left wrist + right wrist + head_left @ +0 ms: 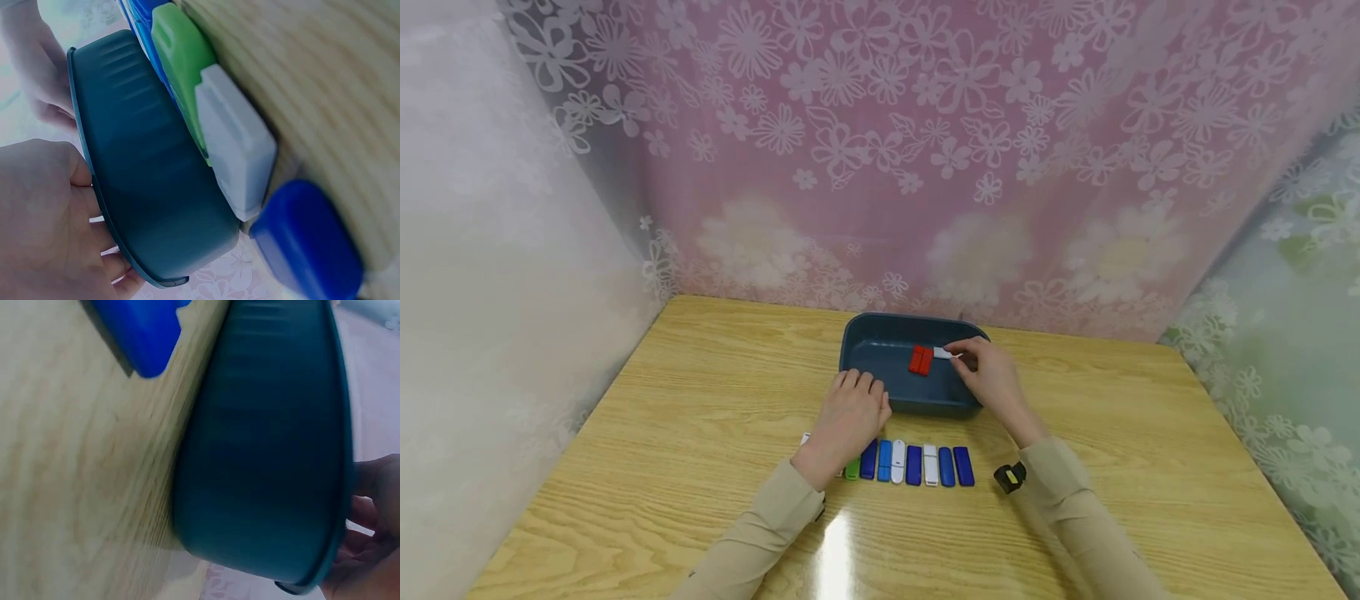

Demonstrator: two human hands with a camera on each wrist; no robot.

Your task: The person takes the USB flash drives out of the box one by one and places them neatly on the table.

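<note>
Between thumb and fingers, my right hand (992,375) pinches the end of a white USB stick (942,353) inside the dark teal tray (857,350). Two red USB sticks (921,360) lie side by side on the tray floor, just left of it. My left hand (848,410) is at the near left corner of the tray, back of the hand up. In the left wrist view its loosely bent fingers (103,236) reach past the rim, their tips partly hidden. The right wrist view shows the tray wall covering part of my right hand (372,531).
In front of the tray several USB sticks form a row, among them a dark blue one (963,466), a white one (930,465) and a green one (852,469). My left forearm covers the row's left end. A curtain (880,208) hangs behind the wooden table (1150,467).
</note>
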